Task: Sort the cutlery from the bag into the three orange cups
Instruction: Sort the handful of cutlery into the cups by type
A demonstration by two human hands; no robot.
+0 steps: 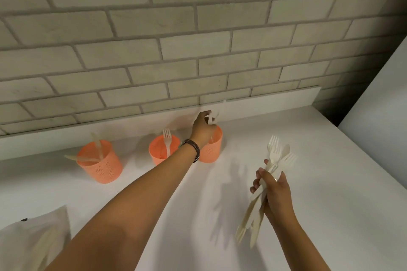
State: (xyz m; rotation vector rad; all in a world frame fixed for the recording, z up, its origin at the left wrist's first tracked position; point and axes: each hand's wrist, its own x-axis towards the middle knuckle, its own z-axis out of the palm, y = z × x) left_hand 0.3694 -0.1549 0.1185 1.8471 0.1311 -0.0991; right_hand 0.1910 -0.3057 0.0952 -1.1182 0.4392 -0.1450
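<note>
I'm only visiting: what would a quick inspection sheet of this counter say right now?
Surface: white counter running along the wall.
Job's things: three orange cups in a row. The left cup holds pale pieces leaning out, the middle cup holds one fork, and the right cup is partly hidden. A white bag lies at lower left.
Clutter: nothing seen.
Hands: the left hand pinches a blurred white piece over the right cup. The right hand grips a bundle of forks and other cutlery.
Cables: nothing seen.
Surroundings: brick wall behind, white panel at right, watch on the left wrist.
</note>
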